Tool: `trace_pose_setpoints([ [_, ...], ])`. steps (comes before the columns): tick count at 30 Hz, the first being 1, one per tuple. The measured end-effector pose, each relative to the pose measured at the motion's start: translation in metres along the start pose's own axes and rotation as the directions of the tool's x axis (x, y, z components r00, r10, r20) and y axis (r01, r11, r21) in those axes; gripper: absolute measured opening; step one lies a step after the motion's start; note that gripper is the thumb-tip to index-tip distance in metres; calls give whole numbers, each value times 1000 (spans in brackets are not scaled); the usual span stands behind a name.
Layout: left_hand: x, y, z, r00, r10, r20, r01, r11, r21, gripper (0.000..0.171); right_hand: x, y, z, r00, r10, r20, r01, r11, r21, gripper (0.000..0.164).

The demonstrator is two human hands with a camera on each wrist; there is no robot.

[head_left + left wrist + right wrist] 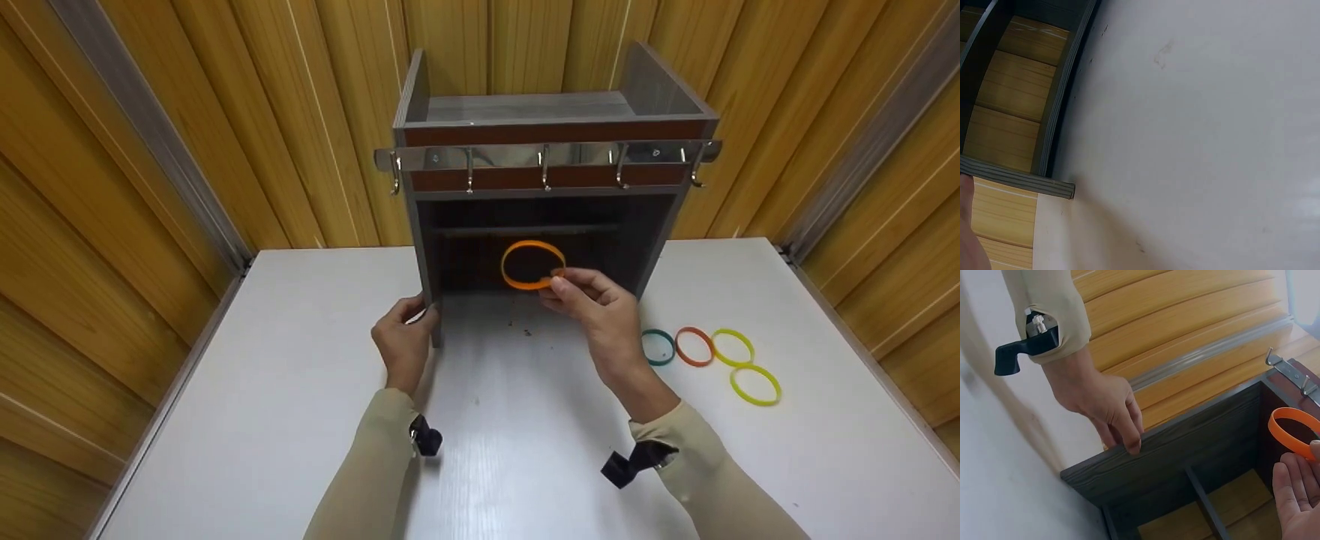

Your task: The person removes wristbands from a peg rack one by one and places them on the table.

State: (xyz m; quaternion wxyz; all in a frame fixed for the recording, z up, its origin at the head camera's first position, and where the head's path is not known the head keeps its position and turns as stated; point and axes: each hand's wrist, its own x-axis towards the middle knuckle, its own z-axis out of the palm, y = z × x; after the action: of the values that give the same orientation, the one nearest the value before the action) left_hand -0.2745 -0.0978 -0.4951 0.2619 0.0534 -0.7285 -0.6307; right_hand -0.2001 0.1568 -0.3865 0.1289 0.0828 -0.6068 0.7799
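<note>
My right hand (607,322) pinches an orange silicone wristband (532,244) between thumb and fingers. The band is held up below the hook rail, in front of the dark opening of a grey wooden shelf unit (559,133). At the unit's left side, my left hand (405,337) grips the lower front edge of the side panel (424,255). From the right wrist view, the left hand's fingers (1134,441) bend over the panel's edge. In the left wrist view, only part of the left hand (968,247) shows, beside the panel end.
A metal rail with several hooks (545,180) runs across the unit's front. On the white table (315,337), right of the unit, lie a teal band (673,349), a red-orange band (695,364) and two yellow bands (756,403). Wood-patterned walls (315,90) stand behind and at both sides.
</note>
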Motion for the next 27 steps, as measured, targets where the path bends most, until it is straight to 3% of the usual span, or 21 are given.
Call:
trace_pose_setpoints([
  [20, 0, -1, 1, 1000, 15, 2, -15, 1000, -14, 18, -14, 3, -58, 985, 112, -128, -126, 986, -110, 30],
  [27, 1, 0, 1, 1000, 10, 0, -10, 1000, -18, 19, -18, 3, -78, 980, 146, -139, -159, 983, -90, 31],
])
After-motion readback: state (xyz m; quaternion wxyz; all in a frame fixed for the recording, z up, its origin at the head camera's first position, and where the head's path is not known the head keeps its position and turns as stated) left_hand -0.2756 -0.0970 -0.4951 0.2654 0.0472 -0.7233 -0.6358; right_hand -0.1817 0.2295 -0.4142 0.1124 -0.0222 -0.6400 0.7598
